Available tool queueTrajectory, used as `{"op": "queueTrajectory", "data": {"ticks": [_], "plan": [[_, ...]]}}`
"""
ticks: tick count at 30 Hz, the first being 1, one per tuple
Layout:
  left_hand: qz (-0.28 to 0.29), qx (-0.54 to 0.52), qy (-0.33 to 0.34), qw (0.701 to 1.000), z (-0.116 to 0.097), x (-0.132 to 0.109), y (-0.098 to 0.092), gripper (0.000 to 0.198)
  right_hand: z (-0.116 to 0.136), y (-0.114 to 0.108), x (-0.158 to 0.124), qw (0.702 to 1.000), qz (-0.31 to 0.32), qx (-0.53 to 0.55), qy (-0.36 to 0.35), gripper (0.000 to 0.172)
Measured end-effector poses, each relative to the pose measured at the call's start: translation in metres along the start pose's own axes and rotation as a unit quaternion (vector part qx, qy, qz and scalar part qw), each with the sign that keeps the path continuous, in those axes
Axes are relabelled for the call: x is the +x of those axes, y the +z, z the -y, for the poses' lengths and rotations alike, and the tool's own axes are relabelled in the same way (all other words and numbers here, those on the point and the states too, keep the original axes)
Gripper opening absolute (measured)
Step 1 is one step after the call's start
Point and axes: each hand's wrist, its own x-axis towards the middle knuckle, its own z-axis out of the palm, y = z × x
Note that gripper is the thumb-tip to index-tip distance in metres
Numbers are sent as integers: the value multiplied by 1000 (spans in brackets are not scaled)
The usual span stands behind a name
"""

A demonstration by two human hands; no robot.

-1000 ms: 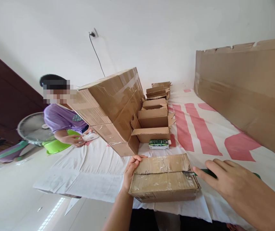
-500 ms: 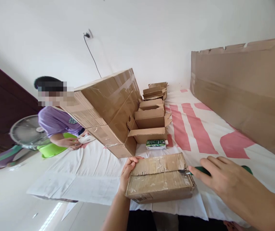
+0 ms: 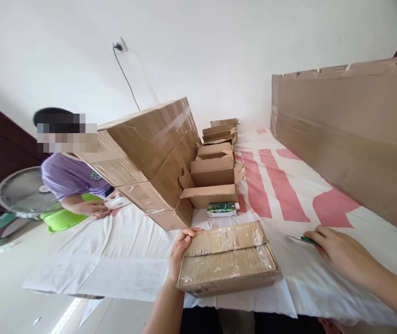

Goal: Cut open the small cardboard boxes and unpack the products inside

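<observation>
A taped cardboard box (image 3: 231, 264) rests near the front edge of the cloth-covered surface, with a slit along its top seam. My left hand (image 3: 181, 248) is closed around the box's left end, fingers over the top corner. To the right of the box, apart from it, my right hand (image 3: 334, 248) is closed on a green-handled utility knife (image 3: 306, 240). Its thin metal blade points left toward the box; most of the handle is hidden in my palm. Behind the box lies a small green-and-white carton (image 3: 222, 209) with a pale cap.
Several opened cardboard boxes (image 3: 212, 191) stand in a row beside stacked taped boxes (image 3: 143, 144). A tall cardboard panel (image 3: 351, 125) is at the right. Across the stack, a person in a purple shirt (image 3: 68, 178) handles a white object, near a green basin (image 3: 62, 220) and a fan (image 3: 24, 192).
My right hand has drawn the utility knife away from the box's right end, out to the right over the cloth. The left hand still holds the box. The view has shifted slightly.
</observation>
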Motion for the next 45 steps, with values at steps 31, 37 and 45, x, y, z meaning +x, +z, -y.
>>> {"op": "queueTrajectory", "data": {"ticks": [31,37,45], "plan": [[-3,-9,1,1000,6,1,-3,21,134,-39,36,948,-147,212,-185,17],[-4,-6,4,1000,7,0,-3,22,142,-37,32,946,-106,248,-181,5],[0,-8,6,1000,6,0,-4,22,145,-34,36,950,-134,212,-188,16]]}}
